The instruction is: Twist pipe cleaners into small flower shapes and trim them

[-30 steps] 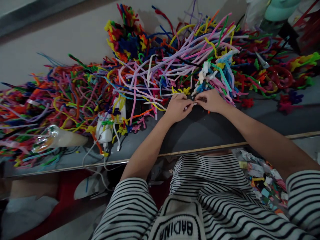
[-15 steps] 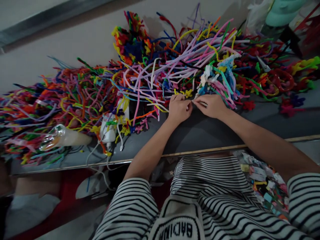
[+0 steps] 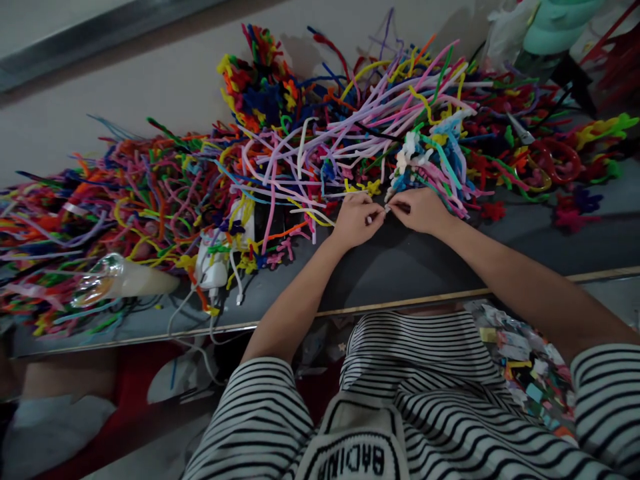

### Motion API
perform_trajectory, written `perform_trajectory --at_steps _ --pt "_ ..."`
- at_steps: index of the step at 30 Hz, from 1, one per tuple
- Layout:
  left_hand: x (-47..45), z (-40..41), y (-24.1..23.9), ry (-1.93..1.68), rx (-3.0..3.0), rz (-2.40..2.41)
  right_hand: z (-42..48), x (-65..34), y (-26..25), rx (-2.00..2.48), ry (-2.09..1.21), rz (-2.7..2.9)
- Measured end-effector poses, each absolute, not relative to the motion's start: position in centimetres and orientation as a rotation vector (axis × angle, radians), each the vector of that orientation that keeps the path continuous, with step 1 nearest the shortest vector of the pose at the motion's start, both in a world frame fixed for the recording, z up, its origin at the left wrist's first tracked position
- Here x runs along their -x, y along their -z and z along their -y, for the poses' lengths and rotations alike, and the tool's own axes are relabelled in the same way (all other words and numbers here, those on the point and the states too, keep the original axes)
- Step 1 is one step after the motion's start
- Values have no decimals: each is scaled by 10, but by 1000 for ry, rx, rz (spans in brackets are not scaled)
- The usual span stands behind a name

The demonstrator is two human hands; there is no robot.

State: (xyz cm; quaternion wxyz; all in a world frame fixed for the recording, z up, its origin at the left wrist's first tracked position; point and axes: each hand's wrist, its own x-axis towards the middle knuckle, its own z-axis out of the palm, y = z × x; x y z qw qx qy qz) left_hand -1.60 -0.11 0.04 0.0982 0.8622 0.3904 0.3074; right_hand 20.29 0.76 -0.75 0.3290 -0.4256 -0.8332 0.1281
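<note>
My left hand (image 3: 354,220) and my right hand (image 3: 423,209) meet fingertip to fingertip on the dark tabletop (image 3: 400,267), both pinched closed on a small pale pipe cleaner piece (image 3: 385,209) held between them. Just beyond the fingers lies a huge heap of coloured pipe cleaners (image 3: 280,153), with a white and light-blue twisted bundle (image 3: 415,157) right above my right hand and small yellow twisted pieces (image 3: 367,187) above my left hand.
A white power strip with cables (image 3: 213,267) and a clear plastic-wrapped tube (image 3: 120,283) lie at the left front. Red loops (image 3: 560,160) and a teal object (image 3: 555,20) sit at the far right. Coloured scraps (image 3: 525,360) cover the floor under the table edge.
Both hands stay together at the same spot, fingers shifting slightly on the small piece. The view has wobbled a little.
</note>
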Motion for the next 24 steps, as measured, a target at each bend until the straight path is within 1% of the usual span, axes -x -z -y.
perform_trajectory --at_steps 5,11,14,18,21,24 --pt "12 5 -3 -813 -2702 -1358 -9 -202 9 1178 -296 2133" --pt "11 9 -12 -660 -2791 -1347 -6 -201 10 1157 -245 2133" --pt "10 9 -14 -626 -2802 -1342 -1 -195 11 1121 -149 2129" --pt "8 10 -14 -693 -2697 -1506 5 -189 11 1027 -33 2204" --pt "10 8 -11 -810 -2509 -1600 4 -192 11 946 -40 2241" --pt "15 2 -6 -898 -2325 -1426 0 -200 11 930 -132 2265"
